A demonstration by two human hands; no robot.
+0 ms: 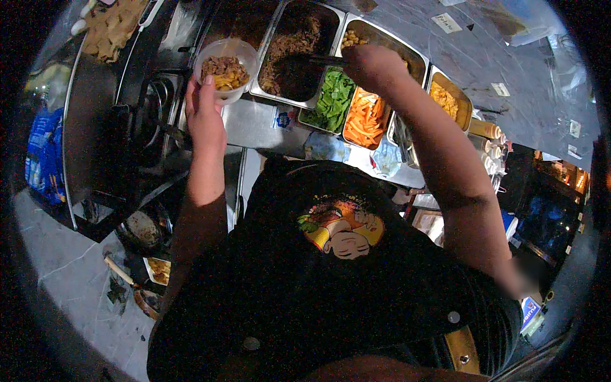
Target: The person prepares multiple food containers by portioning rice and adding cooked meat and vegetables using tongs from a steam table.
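My left hand grips a clear round plastic bowl by its side, thumb at the rim. Shredded brown meat and yellowish pieces lie inside. My right hand holds a dark-handled utensil that reaches left over a steel pan of browned shredded meat. Its far end is lost in shadow, so its kind is unclear. Under and beside my right hand stand pans of chopped green leaves, orange carrot strips and small yellowish cubes.
A pan of shredded orange-yellow food stands at the right, with squeeze bottles near it. A stove burner is on the left. Lower left are a used frying pan and a wooden-handled utensil.
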